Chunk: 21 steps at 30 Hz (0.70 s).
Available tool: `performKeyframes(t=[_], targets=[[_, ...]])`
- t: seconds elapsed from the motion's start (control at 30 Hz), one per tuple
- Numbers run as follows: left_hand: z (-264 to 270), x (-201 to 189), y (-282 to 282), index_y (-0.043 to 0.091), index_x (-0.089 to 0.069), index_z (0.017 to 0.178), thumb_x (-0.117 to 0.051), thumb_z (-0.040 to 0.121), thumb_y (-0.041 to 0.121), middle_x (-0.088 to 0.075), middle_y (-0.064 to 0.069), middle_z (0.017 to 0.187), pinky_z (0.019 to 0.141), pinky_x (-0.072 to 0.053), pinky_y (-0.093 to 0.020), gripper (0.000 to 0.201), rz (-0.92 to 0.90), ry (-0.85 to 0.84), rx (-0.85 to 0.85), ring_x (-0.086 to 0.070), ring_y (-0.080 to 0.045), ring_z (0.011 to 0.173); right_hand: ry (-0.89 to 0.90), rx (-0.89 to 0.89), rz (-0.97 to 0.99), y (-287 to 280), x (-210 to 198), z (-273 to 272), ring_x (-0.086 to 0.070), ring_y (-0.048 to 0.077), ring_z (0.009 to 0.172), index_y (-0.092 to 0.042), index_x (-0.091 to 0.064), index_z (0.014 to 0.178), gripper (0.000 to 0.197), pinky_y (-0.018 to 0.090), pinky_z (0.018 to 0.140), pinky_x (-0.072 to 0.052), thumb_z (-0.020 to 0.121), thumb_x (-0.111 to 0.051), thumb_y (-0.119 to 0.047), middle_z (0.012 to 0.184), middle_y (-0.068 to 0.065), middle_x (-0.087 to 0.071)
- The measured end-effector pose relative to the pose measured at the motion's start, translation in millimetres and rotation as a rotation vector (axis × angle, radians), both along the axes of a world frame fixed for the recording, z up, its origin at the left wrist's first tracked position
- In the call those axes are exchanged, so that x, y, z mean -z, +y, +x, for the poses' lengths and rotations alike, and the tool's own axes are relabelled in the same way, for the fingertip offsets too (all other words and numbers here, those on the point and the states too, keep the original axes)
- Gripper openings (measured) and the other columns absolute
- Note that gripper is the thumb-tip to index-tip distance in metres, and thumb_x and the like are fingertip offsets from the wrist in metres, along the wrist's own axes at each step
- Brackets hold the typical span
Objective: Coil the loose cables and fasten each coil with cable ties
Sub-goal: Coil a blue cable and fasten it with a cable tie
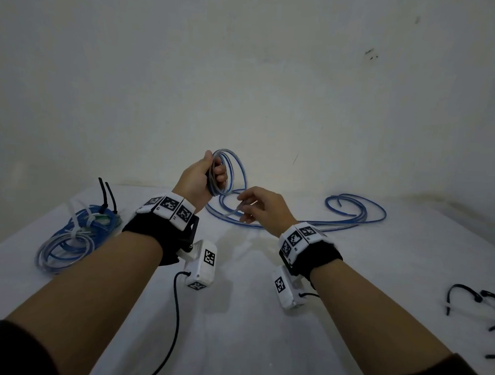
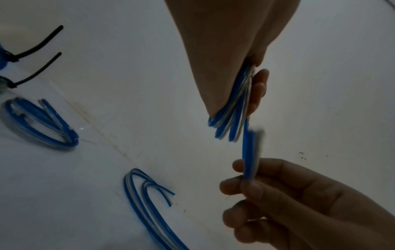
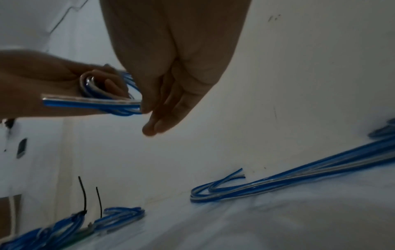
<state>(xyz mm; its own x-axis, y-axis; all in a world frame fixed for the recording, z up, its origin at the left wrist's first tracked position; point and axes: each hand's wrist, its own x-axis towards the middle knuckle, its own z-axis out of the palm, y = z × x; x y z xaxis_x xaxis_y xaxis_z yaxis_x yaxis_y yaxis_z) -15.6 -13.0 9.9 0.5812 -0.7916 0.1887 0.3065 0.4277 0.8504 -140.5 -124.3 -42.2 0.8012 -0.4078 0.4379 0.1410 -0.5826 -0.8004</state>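
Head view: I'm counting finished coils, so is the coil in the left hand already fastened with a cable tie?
No, the coil gripped by the left hand carries no tie.

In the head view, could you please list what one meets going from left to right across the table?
Tied cable coils → left hand holding a coil → right hand pinching the cable end → loose cable → spare cable ties.

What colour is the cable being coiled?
The cable is blue beside a clear, silvery strand; the left wrist view shows it best.
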Motion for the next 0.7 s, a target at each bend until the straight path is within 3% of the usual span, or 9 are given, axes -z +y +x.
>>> performKeyframes(t=[0.13, 0.27, 0.37, 0.47, 0.53, 0.6, 0.7], targets=[[-1, 4, -1, 0.015, -0.046, 0.075, -0.024, 0.102, 0.037, -0.049, 0.007, 0.052, 0.056, -0.037, -0.021, 0.041, -0.009, 0.011, -0.018, -0.047, -0.008, 0.048, -0.099, 0.087, -0.174, 6, 1, 7, -0.058, 0.019, 0.067, -0.003, -0.07, 0.091, 0.009, 0.031, 0.062, -0.056, 0.084, -0.065, -0.007, 0.089, 0.008, -0.052], [-9, 6, -3, 0.014, -0.045, 0.072, -0.021, 0.102, 0.039, -0.05, 0.005, 0.051, 0.06, -0.036, -0.023, 0.045, -0.044, 0.076, -0.02, -0.047, -0.01, 0.048, -0.161, 0.119, -0.275, 10, 6, 16, -0.054, 0.021, 0.07, -0.001, -0.071, 0.087, 0.011, 0.037, 0.066, -0.051, 0.083, -0.066, -0.011, 0.083, 0.003, -0.05], [-12, 6, -4, 0.015, -0.045, 0.072, -0.02, 0.101, 0.042, -0.051, 0.005, 0.05, 0.058, -0.039, -0.022, 0.047, -0.072, 0.109, -0.014, -0.048, -0.01, 0.045, -0.199, 0.122, -0.284, 14, 10, 19, -0.05, 0.017, 0.066, 0.002, -0.068, 0.084, 0.012, 0.03, 0.066, -0.043, 0.084, -0.064, -0.01, 0.074, -0.009, -0.048], [-11, 6, -4, 0.016, -0.042, 0.071, -0.017, 0.1, 0.045, -0.046, 0.006, 0.048, 0.05, -0.036, -0.022, 0.048, -0.075, 0.118, -0.005, -0.042, -0.01, 0.04, -0.172, 0.143, -0.27, 15, 11, 21, -0.047, 0.015, 0.065, 0.003, -0.067, 0.083, 0.015, 0.017, 0.063, -0.035, 0.085, -0.064, -0.011, 0.072, 0.001, -0.052], [-12, 6, -5, 0.015, -0.041, 0.069, -0.017, 0.1, 0.047, -0.043, 0.006, 0.047, 0.045, -0.035, -0.018, 0.05, -0.078, 0.126, -0.008, -0.038, -0.009, 0.038, -0.134, 0.144, -0.238, 18, 10, 22, -0.044, 0.008, 0.059, 0.004, -0.066, 0.082, 0.018, 0.009, 0.057, -0.031, 0.087, -0.063, -0.014, 0.064, -0.001, -0.05], [-14, 5, -4, 0.016, -0.041, 0.068, -0.019, 0.099, 0.048, -0.041, 0.006, 0.047, 0.043, -0.033, -0.017, 0.05, -0.071, 0.113, -0.011, -0.036, -0.009, 0.039, -0.101, 0.14, -0.204, 21, 10, 24, -0.041, 0.003, 0.054, 0.004, -0.065, 0.08, 0.022, 0.01, 0.053, -0.031, 0.088, -0.062, -0.016, 0.057, -0.007, -0.047], [-17, 4, -4, 0.016, -0.04, 0.068, -0.03, 0.099, 0.036, -0.04, 0.006, 0.05, 0.046, -0.032, -0.02, 0.038, -0.039, 0.054, 0.005, -0.036, -0.009, 0.042, -0.053, 0.114, -0.127, 23, 7, 23, -0.039, 0.009, 0.05, 0.006, -0.062, 0.08, 0.026, 0.019, 0.052, -0.032, 0.09, -0.059, -0.018, 0.053, -0.004, -0.044]])
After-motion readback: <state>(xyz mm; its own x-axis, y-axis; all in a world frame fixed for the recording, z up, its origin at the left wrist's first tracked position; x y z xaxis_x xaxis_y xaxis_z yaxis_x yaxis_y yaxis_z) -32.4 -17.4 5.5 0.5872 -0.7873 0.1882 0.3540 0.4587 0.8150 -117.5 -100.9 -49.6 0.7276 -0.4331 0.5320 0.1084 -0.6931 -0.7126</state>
